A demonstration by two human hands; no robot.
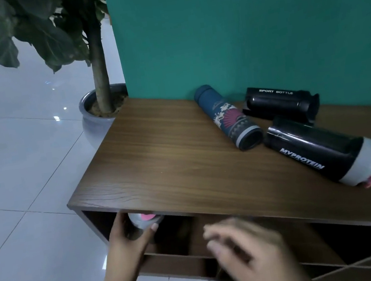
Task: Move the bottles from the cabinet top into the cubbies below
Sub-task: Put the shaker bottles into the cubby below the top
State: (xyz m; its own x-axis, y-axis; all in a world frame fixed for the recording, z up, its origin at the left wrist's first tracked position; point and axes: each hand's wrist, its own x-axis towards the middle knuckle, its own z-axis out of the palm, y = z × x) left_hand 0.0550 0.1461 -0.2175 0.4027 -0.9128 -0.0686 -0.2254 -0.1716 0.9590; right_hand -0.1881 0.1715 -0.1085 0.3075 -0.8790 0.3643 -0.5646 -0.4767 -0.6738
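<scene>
Bottles: three are lying near the cabinet (170, 156) top's back edge — blue (227, 116), black (280, 100), shaker (325, 156) — while the left hand (127, 241), fingers wrapped round a fourth (143, 220), is entering the corner cubby (101, 223); right hand (245, 248) is blurring, fingers loosely spread.

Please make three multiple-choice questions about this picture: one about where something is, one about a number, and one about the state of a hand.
1. Where is the bottle with the grey and pink lid that the left hand holds?
A. At the opening of the leftmost cubby
B. Upright on the cabinet top
C. On the floor tiles

2. How many bottles lie on the cabinet top?
A. One
B. Three
C. Five

3. What is the right hand doing?
A. Gripping the blue bottle
B. Pressing on the plant pot
C. Holding nothing

Answers:
1. A: the left hand holds the bottle with the grey and pink lid under the cabinet top.
2. B: blue patterned bottle, SPORT BOTTLE, MYPROTEIN shaker.
3. C: the blurred right hand is empty.
</scene>
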